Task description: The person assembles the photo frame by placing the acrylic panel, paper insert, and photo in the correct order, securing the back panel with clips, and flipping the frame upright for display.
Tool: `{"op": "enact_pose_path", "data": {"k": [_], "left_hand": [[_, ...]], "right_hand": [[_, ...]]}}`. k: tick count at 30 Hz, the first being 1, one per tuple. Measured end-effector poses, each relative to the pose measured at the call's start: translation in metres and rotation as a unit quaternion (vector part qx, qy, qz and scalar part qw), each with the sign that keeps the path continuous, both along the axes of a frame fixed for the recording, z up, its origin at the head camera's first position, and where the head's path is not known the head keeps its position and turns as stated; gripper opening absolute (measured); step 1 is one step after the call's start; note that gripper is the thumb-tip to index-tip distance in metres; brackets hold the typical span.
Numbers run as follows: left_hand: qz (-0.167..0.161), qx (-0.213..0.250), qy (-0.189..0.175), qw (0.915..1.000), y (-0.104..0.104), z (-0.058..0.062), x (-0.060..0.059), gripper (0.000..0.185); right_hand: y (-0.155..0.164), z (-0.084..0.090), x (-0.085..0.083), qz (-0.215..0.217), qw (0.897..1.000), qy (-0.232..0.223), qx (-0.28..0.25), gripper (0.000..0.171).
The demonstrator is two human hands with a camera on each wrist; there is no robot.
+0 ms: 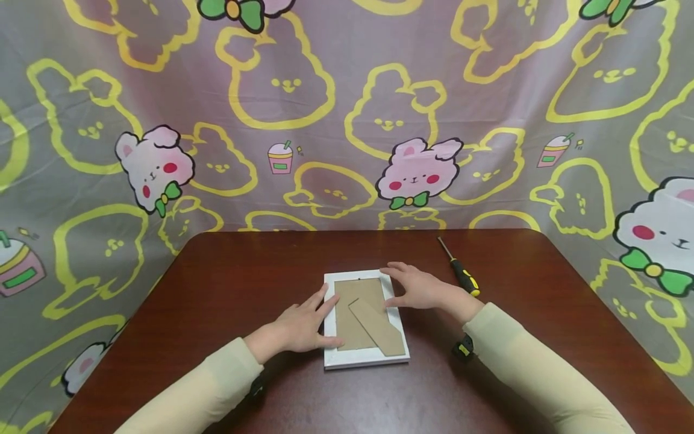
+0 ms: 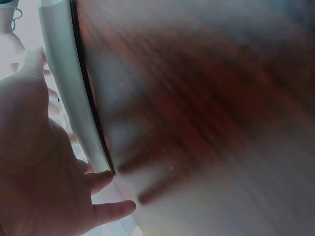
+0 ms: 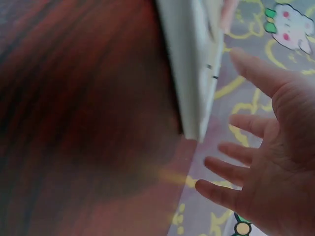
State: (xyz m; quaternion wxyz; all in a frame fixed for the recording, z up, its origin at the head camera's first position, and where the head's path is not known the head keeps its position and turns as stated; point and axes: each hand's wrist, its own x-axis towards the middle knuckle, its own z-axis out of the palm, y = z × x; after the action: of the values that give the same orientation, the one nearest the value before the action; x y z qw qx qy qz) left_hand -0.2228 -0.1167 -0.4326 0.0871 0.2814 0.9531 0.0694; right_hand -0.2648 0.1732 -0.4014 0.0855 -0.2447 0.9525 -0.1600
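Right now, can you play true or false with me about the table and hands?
1. The picture frame lies brown side up on the table. True.
2. The right hand is nearer the screwdriver than the left hand. True.
3. A hand is holding the screwdriver. False: the screwdriver lies on the table.
4. The picture frame has a green edge. False: its edge is white.
5. The screwdriver's handle is black and yellow. True.

text: none readable | labels: none readable | numbers: none readable

Left grip [image 2: 42,152] at the edge of a white frame [image 2: 69,73], reddish-brown table [image 2: 197,118] alongside.
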Motion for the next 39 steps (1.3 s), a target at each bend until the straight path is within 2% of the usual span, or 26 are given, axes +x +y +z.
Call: {"op": "enact_pose_path", "data": {"k": [5, 12, 17, 21, 23, 25, 29, 32, 36, 39], "left_hand": [[-0.006, 0.008, -0.005, 0.9999, 0.000, 0.001, 0.000, 0.097], [-0.010, 0.004, -0.007, 0.9999, -0.002, 0.002, -0.004, 0.099], [-0.007, 0.009, -0.022, 0.9997, -0.003, 0.003, -0.007, 0.101], [0.028, 0.054, -0.025, 0.9978, -0.004, 0.008, -0.019, 0.096], [0.057, 0.091, -0.025, 0.9939, -0.005, 0.012, -0.030, 0.089], [0.089, 0.129, -0.044, 0.9867, -0.007, 0.015, -0.042, 0.080], [0.134, 0.187, -0.129, 0.9646, -0.010, 0.016, -0.064, 0.064], [0.148, 0.208, -0.181, 0.9496, -0.011, 0.015, -0.076, 0.058], [0.137, 0.209, -0.212, 0.9446, -0.008, 0.016, -0.084, 0.059], [0.125, 0.201, -0.220, 0.9463, -0.004, 0.015, -0.087, 0.062]], "right_hand": [[-0.003, -0.010, 0.000, 0.021, 0.999, -0.008, 0.024, 0.080], [-0.006, -0.010, 0.001, 0.008, 0.999, -0.013, 0.038, 0.078], [-0.009, -0.008, 0.003, 0.003, 0.999, -0.023, 0.033, 0.077], [-0.010, -0.009, 0.003, 0.003, 0.999, -0.031, 0.030, 0.076], [-0.011, -0.009, 0.004, 0.002, 0.999, -0.032, 0.028, 0.076], [-0.011, -0.010, 0.004, 0.000, 0.999, -0.035, 0.026, 0.076], [-0.010, -0.014, 0.004, -0.005, 0.999, -0.036, 0.029, 0.077], [-0.009, -0.016, 0.003, -0.005, 0.999, -0.035, 0.032, 0.077], [-0.009, -0.015, 0.003, -0.001, 0.999, -0.034, 0.030, 0.078], [-0.008, -0.013, 0.002, -0.001, 0.999, -0.032, 0.032, 0.078]]}}
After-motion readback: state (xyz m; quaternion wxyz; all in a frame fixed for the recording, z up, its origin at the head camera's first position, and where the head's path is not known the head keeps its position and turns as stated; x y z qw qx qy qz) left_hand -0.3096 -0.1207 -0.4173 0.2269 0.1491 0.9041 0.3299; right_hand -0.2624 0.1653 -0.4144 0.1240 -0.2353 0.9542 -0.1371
